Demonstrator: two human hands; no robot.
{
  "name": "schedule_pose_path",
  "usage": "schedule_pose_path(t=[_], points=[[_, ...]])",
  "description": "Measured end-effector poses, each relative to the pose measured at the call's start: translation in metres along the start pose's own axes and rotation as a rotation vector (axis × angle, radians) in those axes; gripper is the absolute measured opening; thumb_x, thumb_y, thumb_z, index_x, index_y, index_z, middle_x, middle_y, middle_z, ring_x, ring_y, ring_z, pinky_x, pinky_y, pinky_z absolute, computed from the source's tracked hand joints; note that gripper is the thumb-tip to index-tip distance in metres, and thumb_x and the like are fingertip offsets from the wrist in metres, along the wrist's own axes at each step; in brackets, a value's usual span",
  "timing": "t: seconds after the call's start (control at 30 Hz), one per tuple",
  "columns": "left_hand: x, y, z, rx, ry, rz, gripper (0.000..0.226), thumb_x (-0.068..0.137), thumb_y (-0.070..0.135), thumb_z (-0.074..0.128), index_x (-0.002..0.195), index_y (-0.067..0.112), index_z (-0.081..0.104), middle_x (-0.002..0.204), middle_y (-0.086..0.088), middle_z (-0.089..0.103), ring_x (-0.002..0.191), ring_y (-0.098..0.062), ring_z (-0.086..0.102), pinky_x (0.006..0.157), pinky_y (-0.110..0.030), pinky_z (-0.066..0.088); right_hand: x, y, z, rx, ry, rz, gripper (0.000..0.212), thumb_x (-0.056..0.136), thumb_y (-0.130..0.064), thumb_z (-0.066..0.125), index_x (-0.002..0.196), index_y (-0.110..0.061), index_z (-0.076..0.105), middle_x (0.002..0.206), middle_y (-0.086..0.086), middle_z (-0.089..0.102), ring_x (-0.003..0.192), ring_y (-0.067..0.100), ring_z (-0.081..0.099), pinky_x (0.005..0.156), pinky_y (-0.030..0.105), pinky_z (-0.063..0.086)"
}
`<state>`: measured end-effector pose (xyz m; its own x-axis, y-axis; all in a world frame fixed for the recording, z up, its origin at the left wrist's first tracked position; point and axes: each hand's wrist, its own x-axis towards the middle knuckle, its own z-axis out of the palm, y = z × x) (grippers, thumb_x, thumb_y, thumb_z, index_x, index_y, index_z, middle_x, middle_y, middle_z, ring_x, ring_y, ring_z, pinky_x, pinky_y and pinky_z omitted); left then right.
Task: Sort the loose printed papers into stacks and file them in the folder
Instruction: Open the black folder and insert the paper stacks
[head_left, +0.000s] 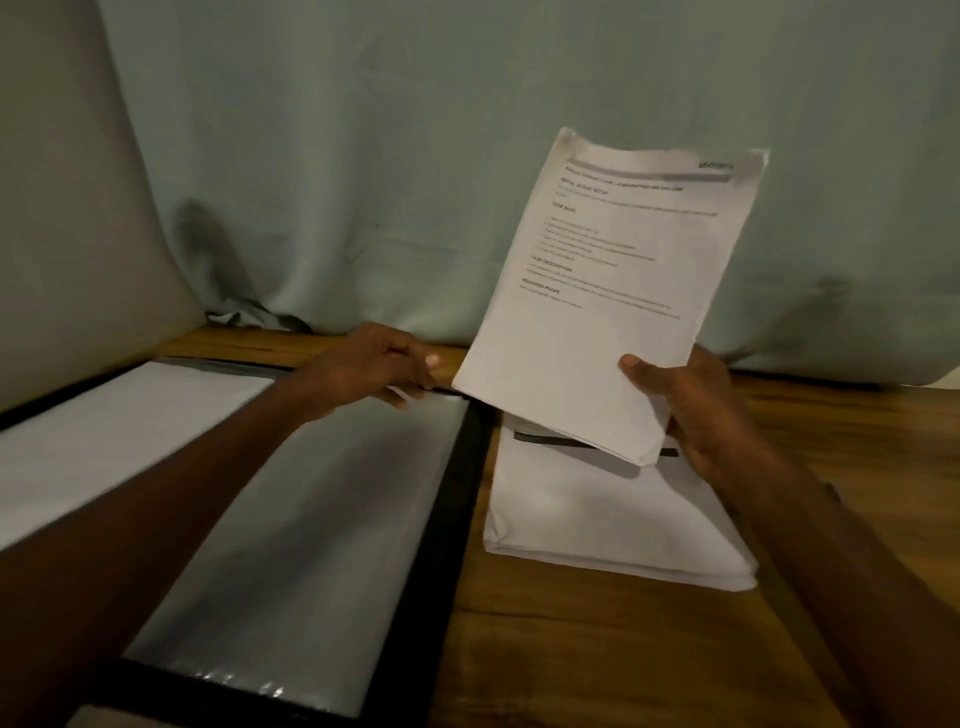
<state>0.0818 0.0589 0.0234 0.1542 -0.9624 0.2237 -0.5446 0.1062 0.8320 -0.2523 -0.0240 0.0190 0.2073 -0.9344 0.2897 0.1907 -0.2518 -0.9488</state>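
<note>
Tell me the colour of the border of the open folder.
Black, seen in the head view along the folder border.

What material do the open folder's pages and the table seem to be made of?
Folder pages: probably clear glossy plastic sleeves, since they show bright glare streaks and a pale sheet behind; the black border looks matte.
Table: seems to be wood or a wood-look surface, brown with visible grain lines and a slight sheen.
</note>
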Motion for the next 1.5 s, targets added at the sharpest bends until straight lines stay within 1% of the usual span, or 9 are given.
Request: schedule_pose_path(t=[0.07, 0.2, 0.4, 0.6, 0.77, 1.03, 1.27, 1.43, 1.5], points=[[-0.005, -0.03, -0.028, 0.28, 0.088, 0.083, 0.015, 0.094, 0.03, 0.074, 0.098, 0.016, 0.078, 0.098, 0.001, 0.078, 0.095, -0.009, 0.072, 0.083, -0.032, 0.057, 0.004, -0.003, 0.013, -0.003, -0.027, 0.017, 0.036, 0.092, -0.007, 0.072, 0.122, -0.026, 0.067, 0.114, -0.007, 0.076, 0.099, 0.014, 0.073, 0.078, 0.033, 0.058], [-0.004, -0.074, -0.055, 0.612, -0.022, 0.125, 0.024, 0.094, 0.034, 0.073, 0.116, 0.023, 0.074, 0.121, 0.008, 0.069, 0.111, -0.01, 0.064, 0.096, -0.029, 0.049, 0.024, -0.007, 0.048, -0.003, -0.048, 0.051, 0.032, 0.091, -0.006, 0.073, 0.117, -0.024, 0.068, 0.116, -0.002, 0.075, 0.105, 0.021, 0.071, 0.085, 0.039, 0.058], [0.017, -0.078, -0.065, 0.536, -0.033, 0.191, 0.017, 0.082, 0.013, 0.082, 0.077, 0.029, 0.077, 0.09, 0.011, 0.073, 0.091, -0.005, 0.067, 0.085, -0.03, 0.054, 0.058, 0.02, 0.134, 0.026, -0.083, 0.047, 0.038, 0.091, -0.003, 0.073, 0.127, -0.012, 0.066, 0.123, 0.007, 0.073, 0.097, 0.018, 0.072, 0.085, 0.032, 0.059], [0.019, -0.1, -0.065, 0.438, 0.139, 0.276, 0.02, 0.093, 0.011, 0.071, 0.082, 0.028, 0.069, 0.087, 0.012, 0.07, 0.085, 0.0, 0.062, 0.072, -0.016, 0.043, 0.085, 0.048, 0.18, 0.119, -0.033, 0.023, 0.044, 0.093, 0.003, 0.068, 0.135, -0.01, 0.062, 0.123, 0.006, 0.071, 0.099, 0.02, 0.07, 0.084, 0.035, 0.06], [0.025, -0.104, -0.064, 0.433, 0.156, 0.367, 0.004, 0.093, 0.017, 0.07, 0.092, 0.021, 0.071, 0.093, 0.011, 0.072, 0.09, -0.006, 0.066, 0.079, -0.023, 0.05, 0.095, 0.055, 0.18, 0.103, 0.015, -0.049, 0.048, 0.094, 0.002, 0.067, 0.138, -0.014, 0.058, 0.119, -0.002, 0.069, 0.1, 0.014, 0.069, 0.079, 0.026, 0.059], [0.021, -0.103, -0.066, 0.36, 0.229, 0.272, 0.017, 0.086, 0.005, 0.077, 0.08, 0.021, 0.077, 0.084, 0.01, 0.075, 0.084, -0.004, 0.068, 0.073, -0.014, 0.046, 0.098, 0.03, 0.16, 0.073, -0.002, -0.088, 0.053, 0.093, 0.008, 0.064, 0.142, -0.011, 0.055, 0.131, 0.007, 0.067, 0.116, 0.028, 0.067, 0.098, 0.046, 0.057], [0.013, -0.092, -0.064, 0.322, 0.266, 0.263, 0.013, 0.085, 0.012, 0.079, 0.082, 0.024, 0.077, 0.087, 0.011, 0.075, 0.087, -0.003, 0.067, 0.073, -0.012, 0.045, 0.09, 0.002, 0.169, -0.244, -0.15, -0.287, 0.044, 0.097, 0.001, 0.059, 0.136, -0.019, 0.056, 0.114, -0.011, 0.063, 0.09, -0.007, 0.06, 0.067, 0.004, 0.048], [0.015, -0.092, -0.068, 0.333, 0.28, 0.307, 0.008, 0.085, 0.008, 0.08, 0.087, 0.015, 0.076, 0.086, 0.007, 0.072, 0.085, -0.005, 0.064, 0.07, -0.01, 0.041, 0.087, -0.015, 0.172, -0.425, -0.16, -0.385, 0.045, 0.096, -0.004, 0.062, 0.138, -0.017, 0.058, 0.122, -0.005, 0.066, 0.101, 0.007, 0.063, 0.083, 0.018, 0.05], [0.016, -0.092, -0.068, 0.309, 0.284, 0.304, 0.009, 0.085, 0.004, 0.079, 0.088, 0.012, 0.077, 0.086, 0.006, 0.074, 0.084, -0.004, 0.064, 0.071, -0.011, 0.042, 0.087, -0.024, 0.17, -0.433, -0.211, -0.363, 0.047, 0.096, -0.005, 0.063, 0.14, -0.02, 0.057, 0.119, -0.007, 0.065, 0.097, 0.0, 0.061, 0.076, 0.012, 0.049]])
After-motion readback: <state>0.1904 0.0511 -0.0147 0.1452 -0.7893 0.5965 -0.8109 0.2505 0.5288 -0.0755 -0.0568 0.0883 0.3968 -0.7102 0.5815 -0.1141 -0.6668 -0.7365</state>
